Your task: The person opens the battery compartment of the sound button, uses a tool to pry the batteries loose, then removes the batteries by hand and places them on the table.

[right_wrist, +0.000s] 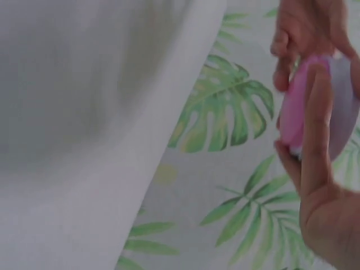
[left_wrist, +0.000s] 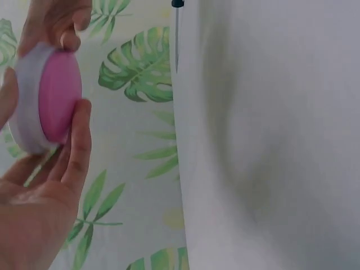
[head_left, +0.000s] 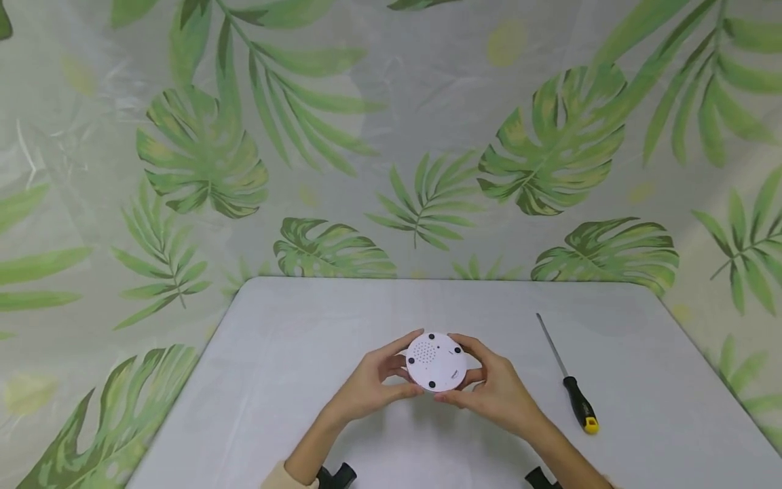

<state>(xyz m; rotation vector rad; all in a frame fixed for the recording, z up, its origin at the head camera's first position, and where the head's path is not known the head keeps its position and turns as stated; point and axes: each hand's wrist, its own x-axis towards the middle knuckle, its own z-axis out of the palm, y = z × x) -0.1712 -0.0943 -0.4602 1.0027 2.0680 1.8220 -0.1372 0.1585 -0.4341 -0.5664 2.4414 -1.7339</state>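
Both hands hold up a small round white-and-pink device over the table. Its white face, turned to the head camera, has a patch of small holes, several black round feet and a small slot near the lower edge. The pink side shows in the left wrist view. My left hand grips the left edge, thumb low and fingers along the side and top. From the right, my right hand grips the opposite edge, its thumb at the bottom near the left thumb. In the right wrist view, its fingers lie across the pink side.
A screwdriver with a black-and-yellow handle lies on the white table, right of the hands, its tip pointing away. Behind the table's far edge hangs a leaf-patterned sheet. Black pieces show by the wrists.
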